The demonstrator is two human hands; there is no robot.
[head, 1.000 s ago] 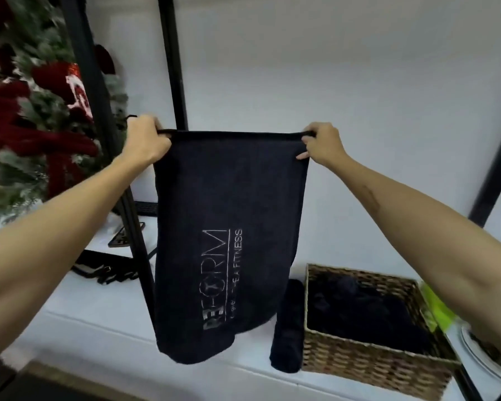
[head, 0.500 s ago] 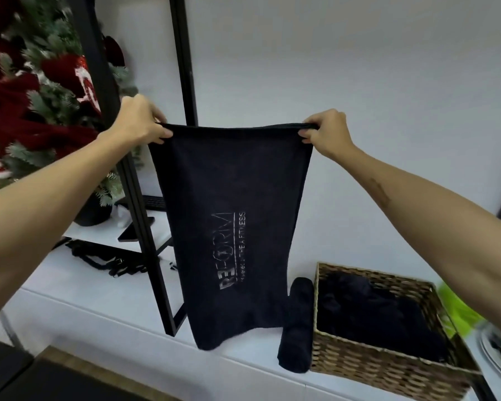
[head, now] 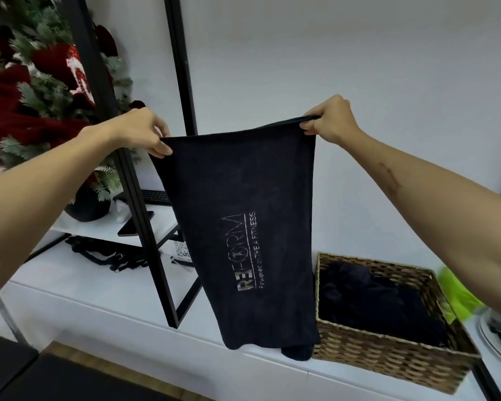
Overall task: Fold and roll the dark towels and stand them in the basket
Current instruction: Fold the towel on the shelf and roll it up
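A dark towel (head: 240, 198) with a pale printed logo hangs in the air in front of me, stretched by its top edge. My left hand (head: 141, 131) pinches the top left corner, and my right hand (head: 330, 120) pinches the top right corner, slightly higher. The towel's lower end hangs just over the white shelf. A woven basket (head: 388, 360) stands at the lower right with dark towels (head: 373, 305) piled loosely inside. A rolled dark towel (head: 298, 351) lies left of the basket, mostly hidden behind the hanging towel.
A black metal frame (head: 145, 227) rises from the white shelf (head: 84, 285) to the left of the towel. Behind it stand a decorated Christmas tree (head: 26, 82), black straps (head: 104, 256) and a phone (head: 133, 227). A green object (head: 457, 296) and plates (head: 495, 334) lie right of the basket.
The towel's top edge has dropped lower and tilted, my left hand now lower than the right. The hanging towel has swung right and now covers most of the rolled towel.
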